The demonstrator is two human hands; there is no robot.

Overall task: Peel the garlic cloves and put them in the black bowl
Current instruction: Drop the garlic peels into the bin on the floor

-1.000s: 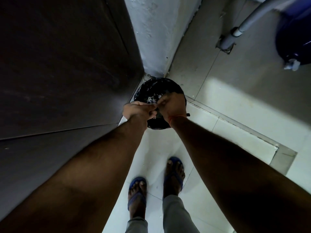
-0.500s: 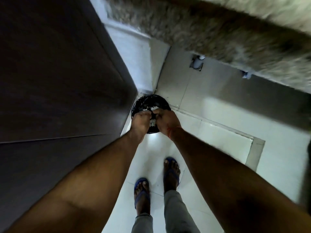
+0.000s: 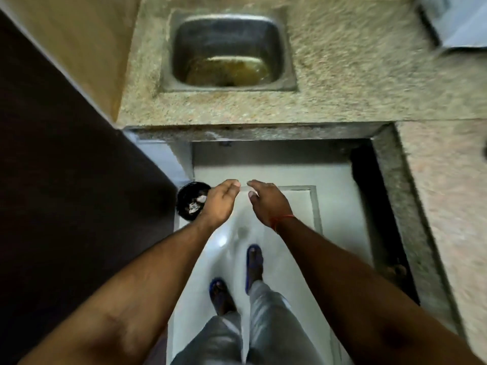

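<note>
A round black bin (image 3: 187, 204) lined with a black bag stands on the floor by the dark wall, with pale papery scraps inside it. My left hand (image 3: 220, 202) hangs just right of the bin with relaxed fingers and holds nothing. My right hand (image 3: 266, 201) is a little further right, apart from the left, fingers loose and empty. Both hands are over the white floor, below the counter's front edge. No garlic cloves and no black bowl are in view.
A speckled stone counter (image 3: 342, 88) with a steel sink (image 3: 229, 51) holding murky water lies ahead; it turns down the right side (image 3: 448, 206). A dark wall (image 3: 66, 180) fills the left. My sandalled feet (image 3: 237, 275) stand on the white tiled floor (image 3: 290, 233).
My hands were together over the bin; they have parted and moved right, off it. My view has lifted from the floor corner to the counter and sink.
</note>
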